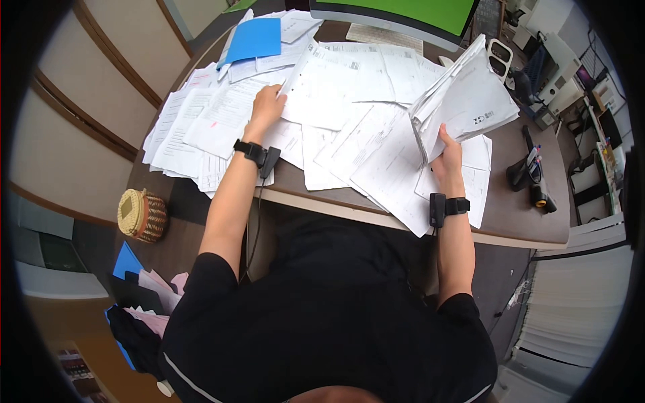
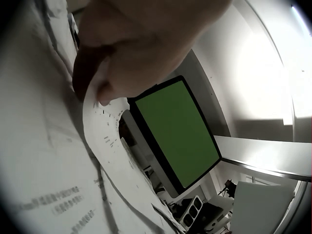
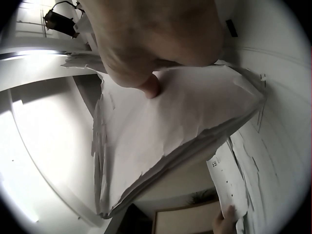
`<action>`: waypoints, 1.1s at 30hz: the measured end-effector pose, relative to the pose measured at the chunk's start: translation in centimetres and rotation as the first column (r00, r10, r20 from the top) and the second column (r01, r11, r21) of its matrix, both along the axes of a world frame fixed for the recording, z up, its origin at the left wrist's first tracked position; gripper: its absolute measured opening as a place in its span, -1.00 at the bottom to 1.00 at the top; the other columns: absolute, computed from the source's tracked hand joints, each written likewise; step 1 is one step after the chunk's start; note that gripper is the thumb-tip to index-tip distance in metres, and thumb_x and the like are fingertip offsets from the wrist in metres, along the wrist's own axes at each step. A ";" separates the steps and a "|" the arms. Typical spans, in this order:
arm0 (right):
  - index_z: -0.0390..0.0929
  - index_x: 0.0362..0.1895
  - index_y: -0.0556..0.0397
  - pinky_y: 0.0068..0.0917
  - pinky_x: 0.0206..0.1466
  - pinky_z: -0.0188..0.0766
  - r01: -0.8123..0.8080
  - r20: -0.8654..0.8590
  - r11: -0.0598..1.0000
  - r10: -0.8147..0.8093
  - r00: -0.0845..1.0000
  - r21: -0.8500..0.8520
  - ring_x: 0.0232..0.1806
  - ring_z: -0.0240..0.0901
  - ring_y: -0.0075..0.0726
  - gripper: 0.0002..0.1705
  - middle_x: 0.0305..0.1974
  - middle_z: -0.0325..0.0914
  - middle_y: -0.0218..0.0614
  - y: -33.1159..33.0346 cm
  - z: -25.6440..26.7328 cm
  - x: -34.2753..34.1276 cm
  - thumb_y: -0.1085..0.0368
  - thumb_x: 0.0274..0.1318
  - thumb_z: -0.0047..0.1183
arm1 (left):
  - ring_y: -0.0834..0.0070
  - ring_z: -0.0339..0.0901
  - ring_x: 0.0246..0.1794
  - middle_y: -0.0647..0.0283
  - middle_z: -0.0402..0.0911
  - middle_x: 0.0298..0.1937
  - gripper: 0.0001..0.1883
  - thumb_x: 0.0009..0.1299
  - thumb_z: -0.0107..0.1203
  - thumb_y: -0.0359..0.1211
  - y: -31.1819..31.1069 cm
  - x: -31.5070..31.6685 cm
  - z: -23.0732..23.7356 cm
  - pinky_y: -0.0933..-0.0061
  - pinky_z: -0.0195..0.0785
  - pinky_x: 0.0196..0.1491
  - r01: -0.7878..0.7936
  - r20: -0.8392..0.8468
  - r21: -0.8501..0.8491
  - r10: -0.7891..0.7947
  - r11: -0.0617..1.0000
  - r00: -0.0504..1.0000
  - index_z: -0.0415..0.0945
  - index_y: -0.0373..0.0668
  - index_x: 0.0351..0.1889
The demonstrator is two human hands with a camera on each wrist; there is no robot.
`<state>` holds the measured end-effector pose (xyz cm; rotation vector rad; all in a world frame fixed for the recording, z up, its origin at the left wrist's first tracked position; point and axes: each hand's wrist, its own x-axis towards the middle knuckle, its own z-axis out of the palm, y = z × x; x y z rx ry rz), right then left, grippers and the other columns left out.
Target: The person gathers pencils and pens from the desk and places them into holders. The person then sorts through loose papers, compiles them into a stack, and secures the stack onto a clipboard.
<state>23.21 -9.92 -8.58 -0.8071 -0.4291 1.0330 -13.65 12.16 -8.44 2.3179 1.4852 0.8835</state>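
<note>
A thick stack of papers (image 1: 470,101) is gripped by my right hand (image 1: 449,161), raised above the right part of the desk and bent, with the thumb on its face. In the right wrist view the thumb of the right hand (image 3: 156,44) presses on the stack (image 3: 161,122). My left hand (image 1: 269,106) pinches the left edge of a printed sheet (image 1: 316,87). The left wrist view shows the left hand (image 2: 141,44) with that sheet (image 2: 105,126) curving up between thumb and fingers. Loose papers (image 1: 376,148) lie spread below both hands.
A blue folder (image 1: 255,39) lies on papers at the back left. A monitor (image 1: 403,15) and keyboard (image 1: 383,37) stand at the back. A pen holder (image 1: 524,173) is at the right of the desk (image 1: 510,221). A woven basket (image 1: 142,215) sits at the left.
</note>
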 end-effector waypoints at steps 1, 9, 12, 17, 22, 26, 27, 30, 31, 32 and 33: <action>0.08 0.29 0.21 -0.24 0.27 0.26 -0.035 -0.013 0.999 0.035 0.999 0.012 0.19 0.27 -0.17 -0.41 0.17 0.30 -0.16 -0.1 0.1 -0.1 0.34 0.24 -0.03 | 0.06 0.53 -0.15 -0.01 0.59 -0.19 -0.64 0.25 0.11 -0.32 0.4 -0.2 -0.4 0.22 0.37 -0.06 0.006 0.059 0.167 -0.016 0.986 0.998 0.52 -0.29 -0.02; 0.07 0.29 0.21 -0.25 0.27 0.25 -0.067 0.031 0.997 0.068 0.997 -0.034 0.19 0.27 -0.18 -0.40 0.16 0.30 -0.16 -0.5 0.9 -1.3 0.31 0.24 -0.02 | 0.43 0.56 -0.21 0.09 0.63 -0.13 -0.65 0.34 0.04 -0.40 -3.2 -1.3 7.9 0.51 0.37 -0.11 0.208 0.540 -0.088 -0.129 0.974 0.832 0.48 -0.35 0.06; 0.07 0.30 0.21 -0.24 0.26 0.26 -0.080 0.030 0.996 0.081 0.996 -0.030 0.18 0.28 -0.18 -0.39 0.16 0.30 -0.16 -0.4 0.5 -1.1 0.31 0.23 -0.01 | 0.61 0.51 -0.21 0.22 0.61 -0.15 -0.63 0.36 0.05 -0.39 -3.9 -2.4 10.2 0.60 0.35 -0.14 0.289 0.536 -0.163 -0.161 0.943 0.829 0.44 -0.36 0.10; 0.06 0.30 0.21 -0.24 0.26 0.25 -0.093 0.028 0.996 0.093 0.995 0.000 0.19 0.28 -0.17 -0.38 0.17 0.30 -0.16 -0.3 0.6 -1.0 0.31 0.23 -0.01 | 0.63 0.52 -0.28 0.24 0.61 -0.18 -0.64 0.37 0.04 -0.41 -3.8 -3.5 10.9 0.65 0.35 -0.17 0.314 0.508 -0.179 -0.185 0.932 0.841 0.45 -0.32 0.11; 0.07 0.30 0.21 -0.24 0.26 0.26 -0.092 0.012 0.996 0.092 0.996 -0.008 0.19 0.29 -0.18 -0.38 0.18 0.30 -0.16 -0.4 0.7 -1.2 0.32 0.23 -0.01 | 0.58 0.52 -0.23 0.20 0.60 -0.15 -0.64 0.36 0.05 -0.39 -4.1 -3.6 11.0 0.60 0.35 -0.15 0.318 0.508 -0.156 -0.200 0.935 0.838 0.46 -0.34 0.09; 0.07 0.30 0.21 -0.24 0.27 0.25 -0.092 0.015 0.996 0.092 0.996 -0.005 0.20 0.28 -0.19 -0.38 0.18 0.30 -0.17 -0.7 0.6 -1.4 0.32 0.23 -0.01 | 0.55 0.52 -0.22 0.16 0.61 -0.15 -0.64 0.35 0.07 -0.39 -4.3 -3.6 11.2 0.58 0.36 -0.13 0.345 0.529 -0.161 -0.214 0.925 0.821 0.47 -0.37 0.07; 0.07 0.30 0.21 -0.24 0.27 0.25 -0.097 0.011 0.995 0.097 0.995 0.002 0.20 0.27 -0.18 -0.37 0.19 0.29 -0.17 -0.6 0.4 -1.3 0.33 0.22 0.00 | 0.55 0.52 -0.22 0.16 0.61 -0.15 -0.64 0.35 0.07 -0.39 -4.3 -3.5 11.0 0.58 0.36 -0.13 0.345 0.531 -0.159 -0.215 0.925 0.820 0.47 -0.37 0.07; 0.06 0.31 0.21 -0.24 0.28 0.24 -0.097 0.028 0.995 0.097 0.995 0.011 0.21 0.27 -0.17 -0.36 0.19 0.29 -0.16 -0.4 1.0 -1.4 0.33 0.21 0.01 | 0.55 0.52 -0.21 0.17 0.60 -0.14 -0.65 0.35 0.06 -0.40 -4.2 -3.4 10.7 0.57 0.36 -0.12 0.303 0.523 -0.146 -0.186 0.942 0.832 0.47 -0.36 0.07; 0.06 0.31 0.21 -0.24 0.29 0.23 -0.090 0.042 0.996 0.089 0.995 0.002 0.21 0.27 -0.16 -0.35 0.19 0.29 -0.16 -0.7 1.0 -1.8 0.32 0.20 0.03 | 0.56 0.51 -0.20 0.18 0.60 -0.14 -0.65 0.35 0.06 -0.40 -4.4 -3.2 10.6 0.56 0.35 -0.12 0.319 0.535 -0.132 -0.204 0.939 0.820 0.47 -0.36 0.07; 0.06 0.31 0.21 -0.24 0.29 0.23 -0.090 0.040 0.996 0.090 0.995 -0.002 0.21 0.27 -0.16 -0.35 0.19 0.29 -0.16 -1.0 0.9 -2.0 0.32 0.20 0.03 | 0.56 0.50 -0.19 0.20 0.60 -0.13 -0.66 0.35 0.06 -0.41 -4.7 -2.8 10.5 0.56 0.35 -0.11 0.335 0.548 -0.114 -0.222 0.935 0.806 0.47 -0.36 0.07; 0.06 0.31 0.21 -0.23 0.28 0.24 -0.106 0.048 0.994 0.107 0.993 -0.024 0.21 0.27 -0.15 -0.34 0.19 0.29 -0.14 -1.1 1.0 -2.0 0.32 0.19 0.04 | 0.56 0.50 -0.19 0.20 0.60 -0.13 -0.66 0.35 0.06 -0.41 -5.0 -2.0 10.0 0.56 0.35 -0.11 0.335 0.548 -0.114 -0.222 0.935 0.807 0.47 -0.36 0.07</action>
